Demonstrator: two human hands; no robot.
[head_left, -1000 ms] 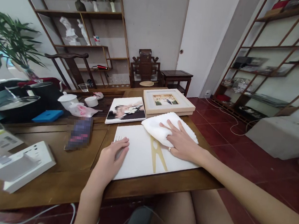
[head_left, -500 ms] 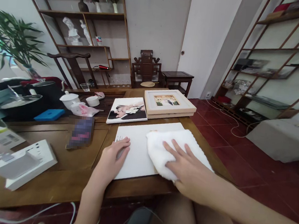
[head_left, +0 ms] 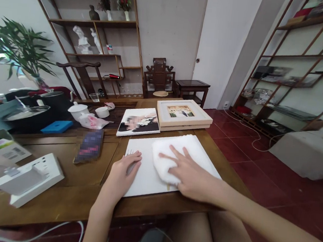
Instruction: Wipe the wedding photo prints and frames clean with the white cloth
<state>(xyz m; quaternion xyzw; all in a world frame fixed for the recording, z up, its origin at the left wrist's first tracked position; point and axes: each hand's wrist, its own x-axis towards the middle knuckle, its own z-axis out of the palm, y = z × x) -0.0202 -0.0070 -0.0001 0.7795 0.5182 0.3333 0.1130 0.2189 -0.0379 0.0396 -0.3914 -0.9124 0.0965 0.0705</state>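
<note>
While the white board (head_left: 145,172) lies flat near the front edge of the wooden table (head_left: 58,198), it is pressed down at its left margin by the left hand (head_left: 123,170), whose fingers are laid out flat and close together; nothing is gripped by it. On the middle of the board a white cloth (head_left: 163,160) is bunched, and it is covered by the right hand (head_left: 188,172), palm down with the fingers spread open and stretched toward the left; the cloth is pressed under the hand rather than clasped. A small strip of gold marking is seen at the board's near edge, just below the cloth.

To the left, well apart from the hands, a white box (head_left: 29,179) is set on the table, and a dark blurred booklet (head_left: 88,150) is placed just beside the board. Behind the board, an unframed photo print (head_left: 139,121) is laid, and a light wooden picture frame (head_left: 183,114) is stacked just to its right. Farther left, white cups (head_left: 79,110), a blue pad (head_left: 57,126) and dark pots (head_left: 32,111) are gathered. At the back wall a carved chair (head_left: 159,75) and open shelves (head_left: 101,36) are seen.
</note>
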